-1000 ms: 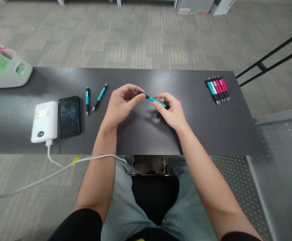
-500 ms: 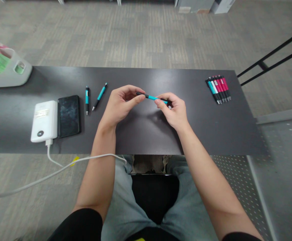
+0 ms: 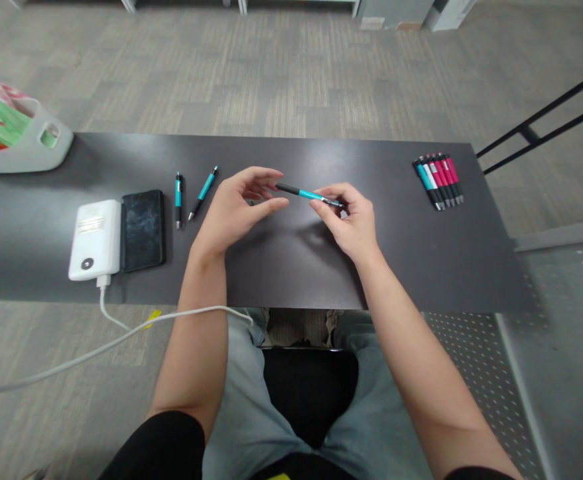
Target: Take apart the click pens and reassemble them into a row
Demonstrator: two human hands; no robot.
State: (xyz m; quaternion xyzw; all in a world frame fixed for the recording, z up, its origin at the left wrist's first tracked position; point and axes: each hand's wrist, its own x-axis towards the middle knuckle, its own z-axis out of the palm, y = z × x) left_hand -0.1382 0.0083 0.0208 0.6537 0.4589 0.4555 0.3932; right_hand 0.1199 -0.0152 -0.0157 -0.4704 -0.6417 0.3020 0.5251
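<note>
My right hand pinches a teal and black pen near one end, holding it above the table. The pen's black grip end points left, toward my left hand. That hand is open, its thumb and fingers spread around the pen's left end without closing on it. Left of my left hand lie two more teal pens: one upright in view, the other slanted. A row of pens, teal, white and several pink-red, lies side by side at the right of the table.
A dark table spans the view. On its left are a white power bank with a white cable, a black phone and a white basket with colourful contents. A black metal rail stands beyond the right edge.
My left thumb and fingers have parted and let go of the pen's left end. My right hand still holds the pen. The view has shifted slightly.
</note>
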